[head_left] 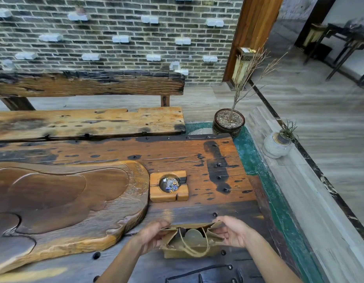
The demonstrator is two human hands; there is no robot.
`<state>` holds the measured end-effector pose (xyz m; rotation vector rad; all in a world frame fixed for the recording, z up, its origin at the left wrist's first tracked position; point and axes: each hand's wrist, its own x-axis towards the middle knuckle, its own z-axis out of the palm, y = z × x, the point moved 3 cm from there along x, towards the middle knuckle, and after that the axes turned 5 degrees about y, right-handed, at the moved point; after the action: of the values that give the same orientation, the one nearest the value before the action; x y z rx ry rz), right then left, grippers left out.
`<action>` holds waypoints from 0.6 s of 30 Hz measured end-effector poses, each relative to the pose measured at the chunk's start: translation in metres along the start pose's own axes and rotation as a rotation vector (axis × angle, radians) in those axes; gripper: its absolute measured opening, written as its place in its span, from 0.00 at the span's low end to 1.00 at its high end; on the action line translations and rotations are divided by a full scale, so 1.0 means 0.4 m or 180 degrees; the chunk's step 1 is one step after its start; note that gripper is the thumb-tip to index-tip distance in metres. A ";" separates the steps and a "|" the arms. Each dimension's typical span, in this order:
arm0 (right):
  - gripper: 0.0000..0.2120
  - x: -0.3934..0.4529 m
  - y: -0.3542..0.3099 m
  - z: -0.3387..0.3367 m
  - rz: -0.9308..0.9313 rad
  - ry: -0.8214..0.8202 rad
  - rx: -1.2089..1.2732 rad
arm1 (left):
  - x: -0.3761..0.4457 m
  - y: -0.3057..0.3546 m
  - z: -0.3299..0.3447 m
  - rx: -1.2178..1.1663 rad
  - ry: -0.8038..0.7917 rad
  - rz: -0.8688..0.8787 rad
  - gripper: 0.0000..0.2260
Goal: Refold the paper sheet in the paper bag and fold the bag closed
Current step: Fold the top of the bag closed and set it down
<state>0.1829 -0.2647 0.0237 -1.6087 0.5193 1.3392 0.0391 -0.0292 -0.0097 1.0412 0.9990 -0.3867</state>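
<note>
The left hand (pixel 151 234) pinches the left rim of the paper bag (pixel 189 247), which stands near the table's (pixel 197 152) front edge toward its right end. The mouth gapes upward, its long axis running left to right, twine handle (pixel 197 249) drooping forward. Something pale, perhaps the paper sheet (pixel 192 235), shows inside; refolding and closing both appear undone. The right hand (pixel 233 233) grips the right rim.

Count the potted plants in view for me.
2. A dark pot with a bare twiggy plant stands beyond the table's far right corner; a pale pot sits on the stone ledge further right. None seem hidden.
</note>
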 end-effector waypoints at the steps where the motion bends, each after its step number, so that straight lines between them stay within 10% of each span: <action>1: 0.05 0.001 0.000 -0.003 -0.0148 0.0097 0.0048 | 0.002 -0.006 -0.007 0.0047 0.0037 0.0072 0.04; 8: 0.18 0.018 0.037 -0.025 -0.0751 0.0598 -0.0918 | 0.015 -0.050 -0.044 0.0503 0.0367 0.0468 0.09; 18: 0.10 0.028 0.038 0.045 -0.1764 0.1250 -0.3193 | 0.022 -0.039 0.010 0.2086 0.0882 0.1248 0.17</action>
<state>0.1651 -0.2536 0.0084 -2.5951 -0.4726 0.8622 0.0350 -0.0389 -0.0249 1.8882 0.8965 -0.2487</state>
